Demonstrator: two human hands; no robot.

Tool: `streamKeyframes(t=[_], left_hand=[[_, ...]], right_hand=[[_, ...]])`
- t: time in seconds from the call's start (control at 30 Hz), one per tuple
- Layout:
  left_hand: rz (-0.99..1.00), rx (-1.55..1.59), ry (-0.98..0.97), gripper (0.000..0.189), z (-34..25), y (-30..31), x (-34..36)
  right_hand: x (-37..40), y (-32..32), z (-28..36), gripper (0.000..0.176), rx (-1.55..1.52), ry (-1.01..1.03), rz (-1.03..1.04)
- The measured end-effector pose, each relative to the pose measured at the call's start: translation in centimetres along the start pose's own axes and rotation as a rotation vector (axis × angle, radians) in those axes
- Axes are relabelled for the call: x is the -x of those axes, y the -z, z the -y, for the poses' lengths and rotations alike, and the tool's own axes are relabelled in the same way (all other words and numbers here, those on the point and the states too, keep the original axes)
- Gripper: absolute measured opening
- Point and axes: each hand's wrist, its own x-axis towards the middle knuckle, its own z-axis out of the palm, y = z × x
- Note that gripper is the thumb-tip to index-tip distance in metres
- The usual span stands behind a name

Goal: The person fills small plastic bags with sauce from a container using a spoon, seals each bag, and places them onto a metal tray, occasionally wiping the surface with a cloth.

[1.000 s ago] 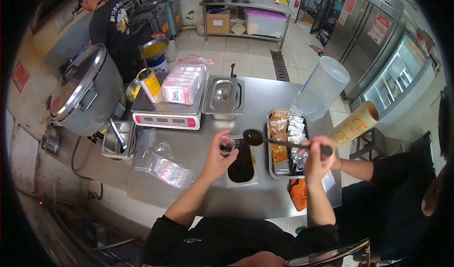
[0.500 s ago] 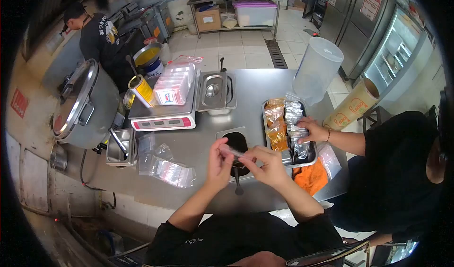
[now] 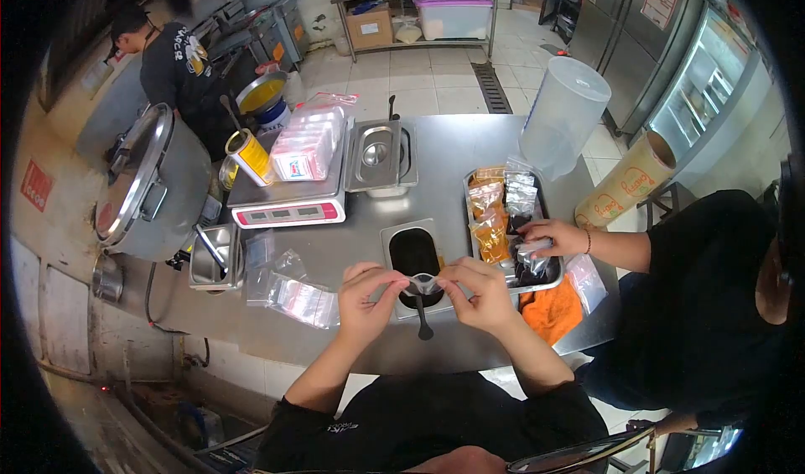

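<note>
My left hand (image 3: pixel 362 299) and my right hand (image 3: pixel 480 294) pinch the two ends of a small clear plastic bag (image 3: pixel 423 284) between them, held just above the near end of a steel pan of dark sauce (image 3: pixel 413 254). A ladle handle (image 3: pixel 423 319) sticks out of that pan toward me, under the bag. To the right lies a steel tray (image 3: pixel 471 247) with several filled sauce packets, where a co-worker's hand (image 3: pixel 557 237) holds a packet.
A pile of empty clear bags (image 3: pixel 293 294) lies left of my hands. Behind stand a scale (image 3: pixel 289 210) with stacked packets, a lidded steel pan (image 3: pixel 376 157), a yellow can (image 3: pixel 246 156), a clear jug (image 3: pixel 563 130) and a big pot (image 3: pixel 147 184). An orange cloth (image 3: pixel 553 315) lies at right.
One second ago my right hand held the ladle over the pan; the ladle now rests in the pan. Both hands came together on the small bag and lowered toward me.
</note>
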Motion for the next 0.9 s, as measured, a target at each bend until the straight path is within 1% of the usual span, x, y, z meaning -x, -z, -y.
streamKeyframes(t=[0.03, 0.1, 0.17, 0.23, 0.3, 0.33, 0.4, 0.57, 0.63, 0.7, 0.73, 0.83, 0.9], left_hand=[[-0.012, -0.033, -0.038, 0.01, -0.1, 0.0, 0.0], [-0.019, -0.036, -0.04, 0.011, -0.4, -0.2, 0.0], [-0.026, -0.04, -0.043, 0.012, -0.6, -0.2, 0.0], [0.034, -0.047, -0.054, 0.009, -0.9, -0.2, 0.1], [0.025, -0.032, -0.059, 0.011, -0.6, -0.3, 0.2], [0.014, -0.018, -0.063, 0.013, -0.5, -0.4, 0.2], [0.016, -0.017, -0.077, 0.013, -0.5, -0.2, 0.1], [0.022, -0.016, -0.098, 0.013, -0.4, -0.1, 0.1], [0.068, 0.039, -0.062, 0.013, -0.7, -0.1, 0.1], [0.082, 0.02, -0.088, 0.012, -1.1, 0.1, 0.0], [0.094, 0.001, -0.111, 0.011, -1.1, 0.2, 0.0], [0.113, 0.011, -0.104, 0.011, -0.8, 0.2, 0.1], [0.096, 0.007, -0.125, 0.012, -0.6, 0.2, 0.2]], right_hand=[[-0.1, 0.0, 0.2, 0.01, -0.001, -0.002, -0.002], [-0.3, -0.1, 0.6, 0.011, -0.097, -0.005, -0.01], [0.0, -0.3, 0.1, 0.01, -0.088, -0.001, -0.011], [0.2, -0.4, 0.1, 0.009, -0.077, 0.002, -0.014], [0.0, -0.6, 0.7, 0.008, -0.136, -0.015, -0.032], [0.1, -0.6, 0.5, 0.008, -0.136, -0.016, -0.033], [0.3, -0.6, 0.1, 0.009, -0.133, 0.016, -0.038], [0.4, -0.7, 0.4, 0.01, -0.135, 0.016, -0.029], [0.3, -0.7, 0.7, 0.01, -0.122, 0.022, -0.029], [-0.1, -0.8, 1.6, 0.011, -0.195, -0.048, -0.009], [0.0, -0.9, 1.4, 0.011, -0.195, -0.047, -0.009], [0.3, -1.2, 1.1, 0.013, -0.141, 0.007, 0.021], [-0.1, -1.3, 2.0, 0.013, -0.221, -0.056, 0.005]])
